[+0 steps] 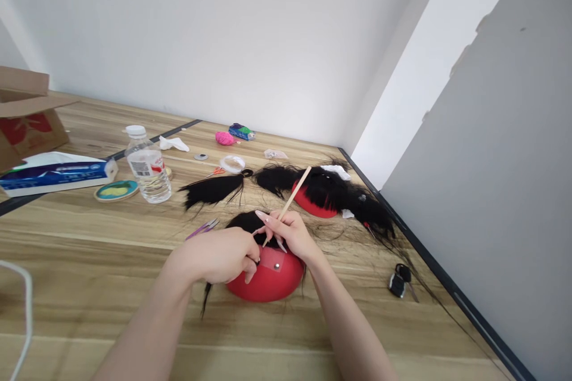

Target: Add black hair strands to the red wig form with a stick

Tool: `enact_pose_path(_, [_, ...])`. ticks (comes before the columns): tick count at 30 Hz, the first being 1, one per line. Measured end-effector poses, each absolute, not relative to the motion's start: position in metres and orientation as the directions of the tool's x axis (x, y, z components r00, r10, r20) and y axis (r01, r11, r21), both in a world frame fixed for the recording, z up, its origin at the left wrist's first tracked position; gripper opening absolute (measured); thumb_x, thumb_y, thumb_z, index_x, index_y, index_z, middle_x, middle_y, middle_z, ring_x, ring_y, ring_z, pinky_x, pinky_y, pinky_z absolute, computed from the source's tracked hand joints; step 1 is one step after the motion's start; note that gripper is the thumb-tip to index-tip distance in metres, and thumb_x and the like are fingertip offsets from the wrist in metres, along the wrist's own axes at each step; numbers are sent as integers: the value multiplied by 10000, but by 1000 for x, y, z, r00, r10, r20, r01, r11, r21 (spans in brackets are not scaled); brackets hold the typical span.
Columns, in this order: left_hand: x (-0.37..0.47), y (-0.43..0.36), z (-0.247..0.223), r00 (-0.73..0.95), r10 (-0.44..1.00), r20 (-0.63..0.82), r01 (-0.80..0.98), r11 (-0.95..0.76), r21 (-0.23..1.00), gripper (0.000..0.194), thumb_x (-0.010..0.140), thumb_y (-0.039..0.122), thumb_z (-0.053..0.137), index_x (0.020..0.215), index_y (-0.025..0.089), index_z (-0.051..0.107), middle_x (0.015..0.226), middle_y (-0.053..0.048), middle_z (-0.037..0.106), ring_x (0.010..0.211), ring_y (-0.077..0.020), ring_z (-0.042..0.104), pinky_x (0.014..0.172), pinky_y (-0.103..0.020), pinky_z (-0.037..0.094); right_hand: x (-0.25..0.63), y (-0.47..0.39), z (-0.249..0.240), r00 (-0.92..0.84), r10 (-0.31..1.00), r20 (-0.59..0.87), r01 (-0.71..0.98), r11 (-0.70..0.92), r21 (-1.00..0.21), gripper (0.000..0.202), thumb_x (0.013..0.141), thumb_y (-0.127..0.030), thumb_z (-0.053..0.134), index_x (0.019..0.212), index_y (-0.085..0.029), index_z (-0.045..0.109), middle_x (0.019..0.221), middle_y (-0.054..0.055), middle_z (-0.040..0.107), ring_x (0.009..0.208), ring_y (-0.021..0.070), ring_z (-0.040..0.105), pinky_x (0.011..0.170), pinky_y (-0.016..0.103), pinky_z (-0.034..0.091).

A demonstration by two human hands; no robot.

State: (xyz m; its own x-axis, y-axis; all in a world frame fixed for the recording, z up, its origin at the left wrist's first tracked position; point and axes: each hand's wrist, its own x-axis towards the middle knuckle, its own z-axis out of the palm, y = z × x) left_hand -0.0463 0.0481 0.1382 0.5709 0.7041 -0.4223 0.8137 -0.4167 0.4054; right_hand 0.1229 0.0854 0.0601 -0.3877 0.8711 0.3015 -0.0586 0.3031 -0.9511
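A red dome-shaped block [263,286] sits on the table in front of me, with black hair [243,221] over its far side. On its near face, a clear patch is fixed with a round metal pin head [276,266]. My right hand [288,232] grips a slim wooden stick [295,193], tilted with its lower end at the hair's edge. Curled at the block's left side, my left hand [227,256] has its fingers closed by the same spot. A strand of black hair [207,297] hangs out below that hand; the fingertips are partly hidden.
Behind lies another red block [315,205] under long black hair [330,187]. A hair bundle [214,189], purple-handled snips [203,228], a water bottle [148,166], a tissue pack [58,175] and a carton [31,116] stand leftward. Keys [399,281] lie right, a white cable [27,303] left.
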Motion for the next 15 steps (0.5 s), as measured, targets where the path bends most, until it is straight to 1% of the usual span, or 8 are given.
enact_pose_path(2, [-47, 48, 139, 567, 707, -423, 816, -410, 407, 223, 715, 144, 442, 651, 201, 648, 538, 18, 575, 500, -125, 507, 470, -235, 312, 124, 87, 59, -412, 865, 287, -51, 292, -955, 484, 819, -558, 622, 505, -188, 615, 417, -42, 394, 527, 128, 509, 627, 274, 471])
enact_pose_path(5, [-49, 48, 139, 550, 719, -425, 825, -391, 407, 222, 718, 141, 443, 658, 197, 649, 536, 17, 578, 500, -123, 513, 474, -229, 323, 126, 88, 58, -432, 861, 268, -57, 271, -961, 516, 801, -601, 614, 492, -188, 593, 419, -41, 393, 500, 122, 477, 608, 276, 462])
enact_pose_path(9, [-51, 50, 138, 539, 725, -429, 831, -376, 409, 224, 725, 148, 446, 669, 196, 658, 536, 13, 579, 511, -128, 524, 481, -227, 335, 129, 90, 55, -435, 860, 267, -58, 269, -961, 531, 805, -612, 595, 498, -179, 584, 434, -42, 403, 454, 98, 426, 558, 255, 425])
enact_pose_path(13, [-50, 54, 136, 492, 732, -472, 862, -332, 384, 211, 706, 150, 456, 667, 194, 659, 547, 5, 583, 512, -134, 521, 468, -231, 326, 130, 94, 49, -448, 850, 276, -95, 261, -961, 529, 814, -603, 588, 506, -173, 580, 433, -44, 393, 451, 97, 428, 532, 241, 400])
enact_pose_path(15, [-49, 55, 135, 469, 737, -487, 874, -308, 376, 199, 693, 155, 463, 660, 190, 656, 542, 1, 577, 506, -136, 516, 457, -230, 318, 131, 96, 47, -456, 846, 277, -114, 253, -961, 523, 808, -602, 597, 511, -172, 581, 445, -40, 411, 456, 99, 436, 537, 243, 404])
